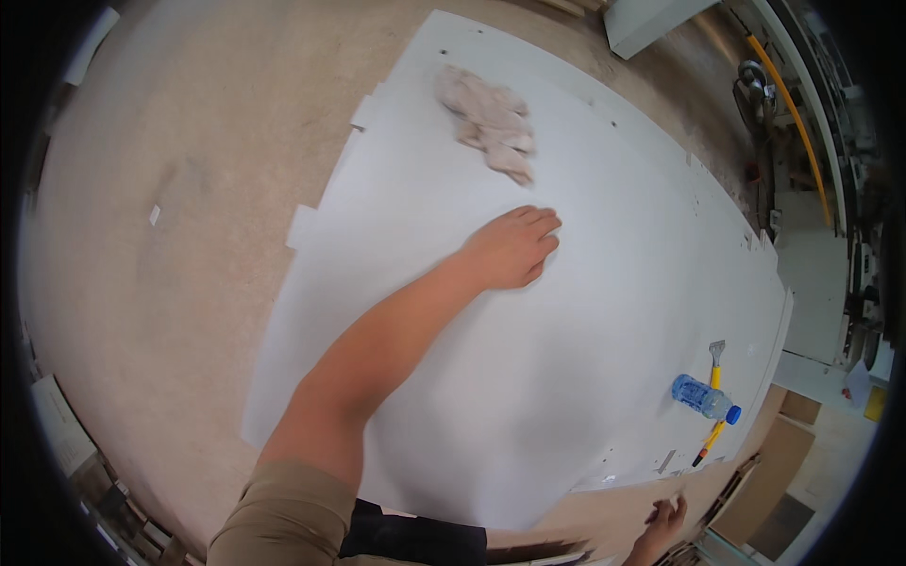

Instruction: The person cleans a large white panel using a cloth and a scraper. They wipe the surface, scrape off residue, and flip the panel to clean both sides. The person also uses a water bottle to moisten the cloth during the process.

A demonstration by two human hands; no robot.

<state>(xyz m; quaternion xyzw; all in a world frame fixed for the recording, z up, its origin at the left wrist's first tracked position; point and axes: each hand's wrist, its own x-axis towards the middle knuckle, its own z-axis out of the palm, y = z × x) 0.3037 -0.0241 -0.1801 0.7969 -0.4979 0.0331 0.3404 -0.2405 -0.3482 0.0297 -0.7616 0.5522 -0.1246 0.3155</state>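
Observation:
My left hand (pixel 520 247) rests palm down on a large white panel (pixel 439 354), its fingers curled and close together. Whether anything lies under those fingers is hidden. Beyond it on the same panel is a crumpled pale cloth (pixel 488 120), somewhat blurred and apart from the hand. At the lower right, past the panel's near edge, my right hand (pixel 664 522) hangs with bent fingers. A small pale spot shows at its fingertips, too blurred to identify.
A clear plastic bottle with a blue cap (pixel 697 396) lies across a yellow-handled scraper (pixel 716 375) at the panel's right end. Tabs (pixel 301 226) jut from the left edge. A white post (pixel 648 25) and a yellow hose or bar (pixel 793 117) are at upper right.

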